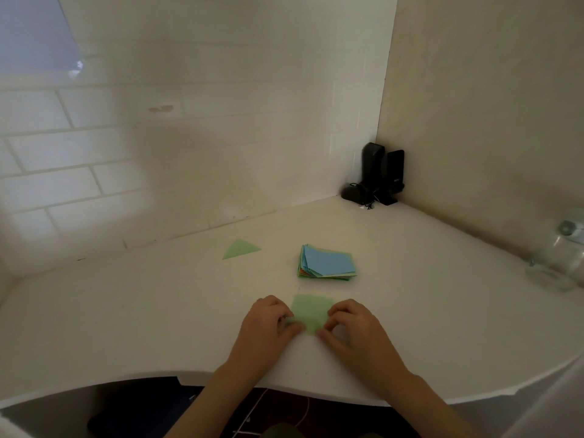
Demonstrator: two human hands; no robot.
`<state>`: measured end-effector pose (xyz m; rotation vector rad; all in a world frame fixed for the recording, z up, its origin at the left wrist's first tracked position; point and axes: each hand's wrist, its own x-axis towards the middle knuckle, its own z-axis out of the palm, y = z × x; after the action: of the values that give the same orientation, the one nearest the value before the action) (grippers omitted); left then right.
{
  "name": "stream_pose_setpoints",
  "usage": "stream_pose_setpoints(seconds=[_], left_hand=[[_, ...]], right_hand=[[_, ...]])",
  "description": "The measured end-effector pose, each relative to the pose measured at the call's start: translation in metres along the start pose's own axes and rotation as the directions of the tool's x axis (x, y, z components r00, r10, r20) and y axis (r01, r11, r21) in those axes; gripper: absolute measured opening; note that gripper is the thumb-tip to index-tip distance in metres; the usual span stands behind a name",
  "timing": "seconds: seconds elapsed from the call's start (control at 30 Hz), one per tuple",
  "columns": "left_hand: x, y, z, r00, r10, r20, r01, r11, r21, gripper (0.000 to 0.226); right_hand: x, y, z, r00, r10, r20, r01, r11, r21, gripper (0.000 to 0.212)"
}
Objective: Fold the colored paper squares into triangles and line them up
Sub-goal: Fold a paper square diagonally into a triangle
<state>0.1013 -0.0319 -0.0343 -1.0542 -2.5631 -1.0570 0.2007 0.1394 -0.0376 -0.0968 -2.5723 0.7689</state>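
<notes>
A green paper square (311, 312) lies on the white desk (158, 311) near its front edge. My left hand (268, 324) pinches its left corner with curled fingers. My right hand (350, 327) pinches its right and lower edge the same way. Behind them sits a stack of colored paper squares (328, 262) with a blue sheet on top. A folded green triangle (241, 249) lies flat farther back to the left, close to the wall.
Two black speakers and a small black device (376, 178) stand in the back corner. A clear glass jar (559, 257) stands at the right edge. Tiled wall bounds the back, a plain wall the right.
</notes>
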Motion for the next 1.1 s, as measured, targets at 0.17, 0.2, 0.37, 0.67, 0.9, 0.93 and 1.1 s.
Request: stream_pose_setpoints(seconds=[0.17,0.2,0.37,0.67,0.9,0.93,1.1], left_hand=[[0.000,-0.002,0.004,0.997,-0.067,-0.047,0.071,0.994,0.085,0.035],[0.000,-0.002,0.006,0.996,-0.072,-0.055,0.077,0.992,0.101,0.037],[0.003,-0.003,0.010,0.992,-0.084,-0.091,0.094,0.989,0.112,0.048],[0.004,-0.014,-0.005,0.991,-0.126,0.034,0.127,0.991,-0.033,0.023],[0.010,-0.005,-0.008,0.992,-0.071,0.105,0.070,0.997,0.017,0.030],[0.011,-0.005,-0.008,0.993,-0.061,0.104,0.058,0.998,0.036,0.035],[0.009,0.012,-0.011,0.993,0.000,0.118,-0.018,0.988,0.154,0.028]], right_hand=[[0.003,-0.007,0.011,0.992,0.055,-0.112,-0.060,0.997,-0.043,0.017],[0.003,-0.008,0.012,0.991,0.059,-0.117,-0.064,0.997,-0.045,0.018],[0.005,-0.008,0.011,0.988,0.115,-0.103,-0.116,0.993,-0.013,0.019],[0.013,0.001,-0.003,0.978,0.174,0.113,-0.189,0.973,0.132,0.043],[0.036,0.000,-0.023,0.927,0.201,0.318,-0.234,0.970,0.069,0.041],[0.039,0.000,-0.026,0.924,0.185,0.335,-0.218,0.974,0.062,0.040],[0.038,0.001,-0.028,0.941,0.057,0.332,-0.047,0.998,-0.040,0.045]])
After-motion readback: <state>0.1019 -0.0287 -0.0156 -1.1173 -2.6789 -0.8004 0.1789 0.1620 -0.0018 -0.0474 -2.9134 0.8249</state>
